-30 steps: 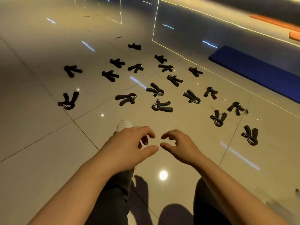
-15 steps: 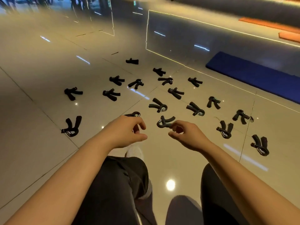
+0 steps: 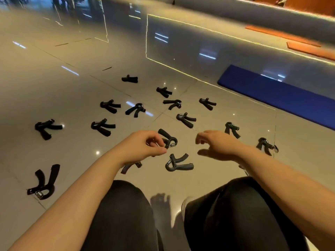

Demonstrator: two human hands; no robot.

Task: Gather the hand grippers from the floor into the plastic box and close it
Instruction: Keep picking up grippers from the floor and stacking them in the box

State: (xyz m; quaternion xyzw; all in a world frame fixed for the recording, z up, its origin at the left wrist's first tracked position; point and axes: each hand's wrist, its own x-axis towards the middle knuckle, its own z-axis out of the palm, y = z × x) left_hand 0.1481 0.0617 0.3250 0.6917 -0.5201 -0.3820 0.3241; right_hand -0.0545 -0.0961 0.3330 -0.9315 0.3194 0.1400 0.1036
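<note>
Several black hand grippers lie scattered on the glossy tile floor. My left hand [image 3: 143,145] hovers with loosely curled fingers, its fingertips just in front of one hand gripper [image 3: 168,138]; I cannot tell whether they touch. Another hand gripper [image 3: 178,163] lies on the floor between my hands, nearer to me. A third [image 3: 130,166] is partly hidden under my left wrist. My right hand [image 3: 217,145] hangs to the right with curled fingers and the thumb out, holding nothing. No plastic box is in view.
A blue mat [image 3: 281,95] lies at the right along a lit raised edge, with orange mats [image 3: 308,46] beyond it. My knees in dark trousers [image 3: 126,214] fill the bottom of the view. More hand grippers lie at the left [image 3: 45,182] and right [image 3: 266,145].
I have moved forward and lower, and my knees have come into view. Both hands have reached out over the nearest hand grippers and spread apart.
</note>
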